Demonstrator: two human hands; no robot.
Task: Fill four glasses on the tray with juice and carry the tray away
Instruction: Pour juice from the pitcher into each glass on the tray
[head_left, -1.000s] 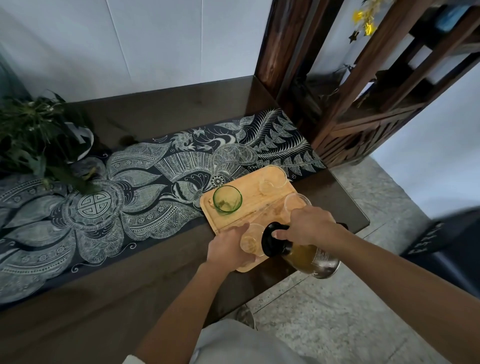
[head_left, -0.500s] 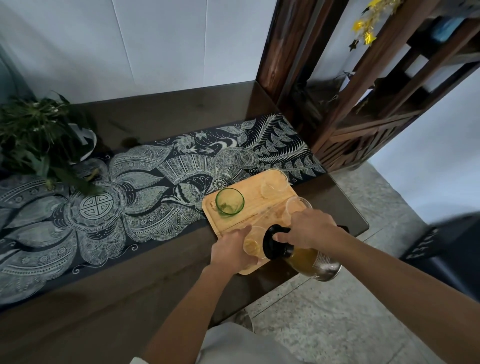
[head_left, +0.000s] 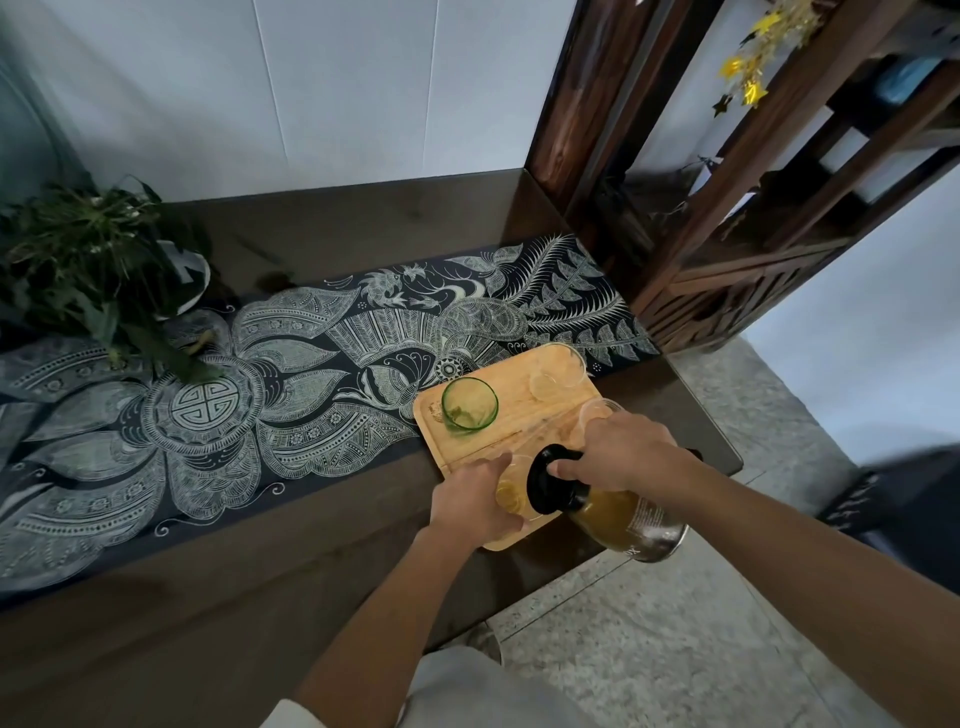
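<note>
A dark table (head_left: 322, 561) fills the lower left of the frame, a patterned runner (head_left: 218, 415) across it. On the table's right end sits the wooden tray (head_left: 519, 415), right of centre, one corner overhanging the near edge. The juice jug (head_left: 618, 512), lower right of centre, is tipped with its black lid toward the near clear glass (head_left: 511, 491). The right hand (head_left: 623, 449) wraps closed around the jug's neck; the left hand (head_left: 475, 506) curls its fingers around the near glass, steadying it. A green glass (head_left: 470, 404) stands at the tray's left; 2 more clear glasses (head_left: 553, 379) stand at its far right.

The jug looks heavy and smooth, best held at the neck and supported underneath. The glasses are fragile and likely to slide; I would lift the stiff tray by both short ends, kept level.
</note>
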